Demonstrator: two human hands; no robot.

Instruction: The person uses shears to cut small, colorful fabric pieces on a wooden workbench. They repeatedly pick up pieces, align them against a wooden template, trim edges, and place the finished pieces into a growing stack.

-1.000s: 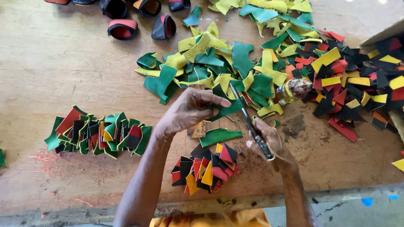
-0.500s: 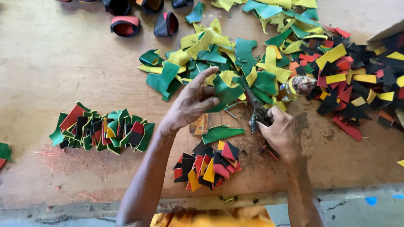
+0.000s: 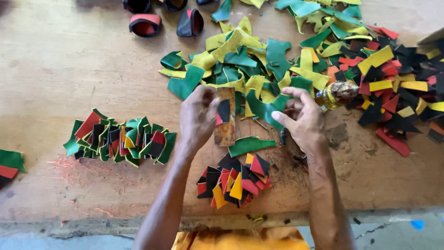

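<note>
My left hand (image 3: 198,118) pinches a small black and red leather piece (image 3: 223,111) against a worn wooden block (image 3: 226,132) that stands on the bench. Just to its right, my right hand (image 3: 301,119) holds a larger green leather scrap (image 3: 264,107) by its edge, fingers curled around it. Dark scissors (image 3: 283,137) lie on the bench under my right hand, partly hidden. A curved green offcut (image 3: 249,145) rests below the block. Nearer to me sits a heap of small red, black and yellow cut pieces (image 3: 233,181).
A row of stacked green, red and black pieces (image 3: 120,139) lies at the left. Green and yellow scraps (image 3: 240,65) spread behind the hands, black, red and yellow ones (image 3: 397,78) at the right. A small bottle (image 3: 335,94) lies nearby. Rolled strips (image 3: 145,24) sit at the back.
My right hand has let go of the scissors, which now lie on the bench, and taken hold of the green scrap. My left hand has moved to the wooden block with a small piece.
</note>
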